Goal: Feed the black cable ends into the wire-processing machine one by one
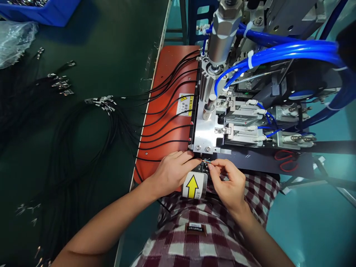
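My left hand [174, 171] is closed, its fingertips pressing a black cable [148, 160] at the near end of the machine's edge. From that cable's tip, thin coloured wires [206, 161] fan out to the right. My right hand [229, 181] pinches the ends of these wires between thumb and forefinger. Just below the wires stands a small black fixture beside a plate with a yellow arrow [191, 186]. More black cables [167, 128] run side by side across an orange-red panel [172, 70] into the machine's edge [195, 111]; my left fingers partly hide the held cable.
The metal machine [207, 133] with blue air hoses [286, 50] rises beyond my hands. At left, a dark green table [116, 44] carries cable bundles with metal connectors [104, 102], a plastic bag [16, 40] and a blue bin [41, 13]. Red-handled scissors [286, 161] lie at right.
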The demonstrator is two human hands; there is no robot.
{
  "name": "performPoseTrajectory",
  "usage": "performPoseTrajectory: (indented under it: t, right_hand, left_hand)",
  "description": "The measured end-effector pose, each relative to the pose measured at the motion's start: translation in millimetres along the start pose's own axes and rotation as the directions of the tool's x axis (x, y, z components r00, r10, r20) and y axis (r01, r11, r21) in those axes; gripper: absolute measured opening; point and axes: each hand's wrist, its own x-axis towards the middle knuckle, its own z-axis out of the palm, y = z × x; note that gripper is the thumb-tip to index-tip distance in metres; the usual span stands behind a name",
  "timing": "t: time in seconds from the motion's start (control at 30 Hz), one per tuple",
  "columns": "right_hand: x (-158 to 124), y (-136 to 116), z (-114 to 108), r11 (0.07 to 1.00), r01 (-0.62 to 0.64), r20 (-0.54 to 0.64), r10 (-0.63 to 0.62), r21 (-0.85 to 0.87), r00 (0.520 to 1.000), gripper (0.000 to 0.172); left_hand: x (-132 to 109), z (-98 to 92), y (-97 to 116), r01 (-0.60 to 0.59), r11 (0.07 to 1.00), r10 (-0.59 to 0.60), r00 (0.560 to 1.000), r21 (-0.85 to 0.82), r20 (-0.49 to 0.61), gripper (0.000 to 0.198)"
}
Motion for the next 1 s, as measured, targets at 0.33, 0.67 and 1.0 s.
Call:
performPoseTrajectory:
  t: [0.33, 0.67, 1.0]
  right_hand:
    - [-4.3, 2.8, 1.1, 0.994, 0.082, -0.02, -0.084, -0.076, 0.996, 0.016]
    - [-12.3, -2.3, 1.2, 0.839, -0.362, 0.22, 0.295, 0.406, 0.93, 0.017]
    - [-19.6, 0.2, -2.1, 0.853, -0.347, 0.173, 0.302, 0.391, 0.937, 0.018]
  left_hand:
    - [-0.5, 0.3, 0.1, 0.014, 1.0, -0.014, 1.0, -0.006, 0.022, 0.031]
    - [0.6, -1.5, 0.7, 0.014, 1.0, -0.014, 1.0, -0.014, 0.028, 0.03]
    - [-0.2, -1.0, 1.4, 0.027, 1.0, -0.027, 0.999, 0.003, 0.03, 0.029]
